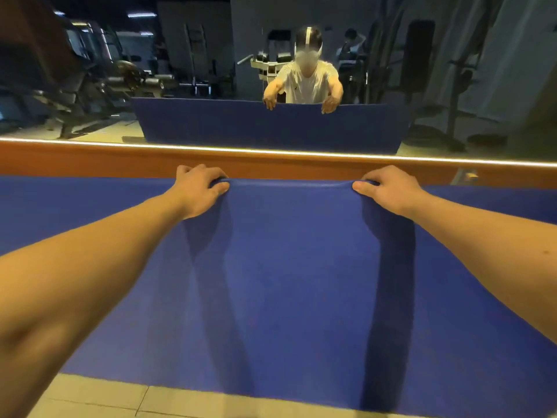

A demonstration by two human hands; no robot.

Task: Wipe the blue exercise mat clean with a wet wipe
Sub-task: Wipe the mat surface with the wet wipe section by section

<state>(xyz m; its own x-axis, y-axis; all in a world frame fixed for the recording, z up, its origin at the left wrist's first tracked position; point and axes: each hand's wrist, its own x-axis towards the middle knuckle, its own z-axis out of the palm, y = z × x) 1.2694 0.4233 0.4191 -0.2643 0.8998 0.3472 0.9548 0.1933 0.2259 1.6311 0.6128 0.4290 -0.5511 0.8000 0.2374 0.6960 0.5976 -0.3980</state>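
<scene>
Mat sides cropped; fingers perhaps tucked behind edge.

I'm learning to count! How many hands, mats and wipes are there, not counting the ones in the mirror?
blue mat: 1
hands: 2, the left hand and right hand, each gripping the mat's far edge
wet wipes: 0 in view
total: 3

Inside a dimly lit gym: a wall-length mirror reflects padded weight benches, an upright rack and a white machine. A blue exercise mat is spread over the pale tiled floor below the mirror's wooden base and light strip.
</scene>
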